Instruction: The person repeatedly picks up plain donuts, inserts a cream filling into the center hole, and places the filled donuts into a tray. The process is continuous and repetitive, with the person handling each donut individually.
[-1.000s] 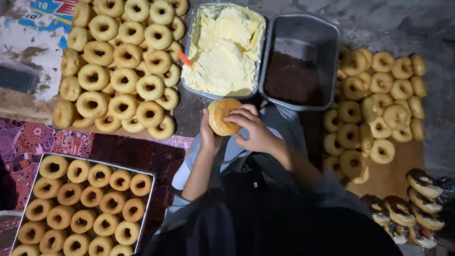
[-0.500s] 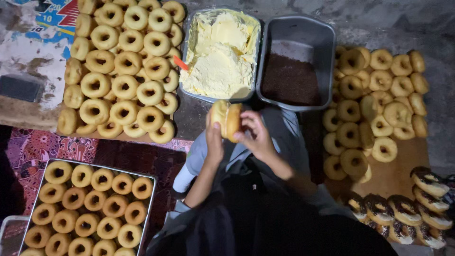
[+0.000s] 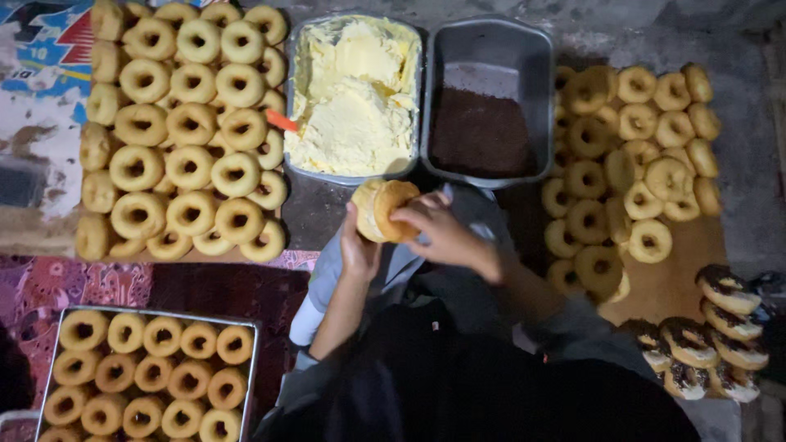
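both hands hold one doughnut [image 3: 383, 209], tilted on edge, just below the cream tray [image 3: 357, 24], which serves as the reference point here. left hand [image 3: 357, 250]: palm against the doughnut's left side, fingers closed round its lower edge, grasping it. right hand [image 3: 442, 233]: fingers curled over the doughnut's right side and top, also grasping it. the doughnut is clear of the ground, held over the person's lap.

cream tray: grey, rectangular, heaped with pale yellow cream; an orange handle [image 3: 281, 121] sticks out at its left rim. immediately right of it, touching or nearly so, a second grey tray [image 3: 491, 33] holds dark brown sprinkles [image 3: 479, 135].

left of the cream tray: a large stack of plain ring doughnuts [image 3: 176, 123] on a board. below-left of it, well apart: a metal tray [image 3: 254, 344] of further plain doughnuts. right of it, beyond the sprinkle tray: more plain doughnuts on a wooden board [image 3: 679, 270]. far lower right: a row of sprinkle-topped doughnuts [image 3: 720, 323].
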